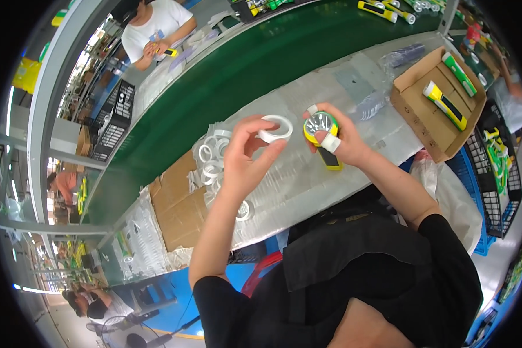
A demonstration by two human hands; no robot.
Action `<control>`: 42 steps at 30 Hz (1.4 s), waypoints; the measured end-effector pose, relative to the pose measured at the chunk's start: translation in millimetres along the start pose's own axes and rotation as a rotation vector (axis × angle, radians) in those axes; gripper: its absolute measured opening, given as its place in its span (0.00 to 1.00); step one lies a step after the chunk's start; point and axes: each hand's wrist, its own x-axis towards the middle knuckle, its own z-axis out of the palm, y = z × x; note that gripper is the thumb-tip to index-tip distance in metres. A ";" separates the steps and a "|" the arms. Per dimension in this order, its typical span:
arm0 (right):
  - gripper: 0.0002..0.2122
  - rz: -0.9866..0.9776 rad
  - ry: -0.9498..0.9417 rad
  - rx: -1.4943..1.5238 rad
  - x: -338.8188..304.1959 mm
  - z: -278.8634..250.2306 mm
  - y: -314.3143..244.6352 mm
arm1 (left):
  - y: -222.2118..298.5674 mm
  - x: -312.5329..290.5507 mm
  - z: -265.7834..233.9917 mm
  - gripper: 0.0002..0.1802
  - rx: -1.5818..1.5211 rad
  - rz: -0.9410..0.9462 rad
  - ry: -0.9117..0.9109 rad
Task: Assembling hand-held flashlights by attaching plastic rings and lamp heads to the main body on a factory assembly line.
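Between the thumb and fingers of my left hand (246, 153) is a white plastic ring (282, 138), tilted so its hole shows. My right hand (345, 136) grips a yellow and green flashlight (329, 159); its round reflector head points up, with no ring seen around it. White tape wraps the thumb and a finger of that hand. A gap separates the ring from the flashlight. Left of my left hand lies a pile of loose white rings (211, 169), and one more white ring (245, 211) rests near the table's front edge.
A cardboard box (414, 110) with two flashlights stands at the right. Beyond the plastic-covered table (296, 197) runs a green conveyor belt (197, 107) carrying flashlights at its far right. A flat cardboard sheet (177, 209) lies left. Across the belt a person (156, 32) handles a flashlight.
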 end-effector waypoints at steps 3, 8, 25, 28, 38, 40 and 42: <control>0.17 0.008 0.003 0.082 0.7 -3.9 8.3 | 5.7 11.1 26.6 0.13 0.272 0.255 -0.015; 0.21 -0.114 -0.056 -0.001 0.9 -10.9 14.3 | 11.0 16.9 39.5 0.17 0.538 0.309 -0.085; 0.17 -0.239 -0.343 -1.071 5.4 -66.4 -112.3 | 19.0 38.1 80.8 0.25 0.607 0.346 -0.275; 0.16 -0.037 -0.642 -1.226 20.0 -59.8 -142.2 | 4.6 35.0 97.7 0.23 0.494 0.311 -0.225; 0.15 0.100 -0.675 -1.070 42.8 -76.4 -132.6 | -6.7 41.0 103.5 0.21 0.399 0.307 -0.190; 0.18 0.159 -0.600 -1.158 40.8 -69.4 -134.2 | -6.6 40.7 103.7 0.21 0.446 0.306 -0.167; 0.17 0.231 -0.451 -1.265 33.2 -58.2 -130.5 | -2.2 39.2 102.5 0.22 0.501 0.312 -0.139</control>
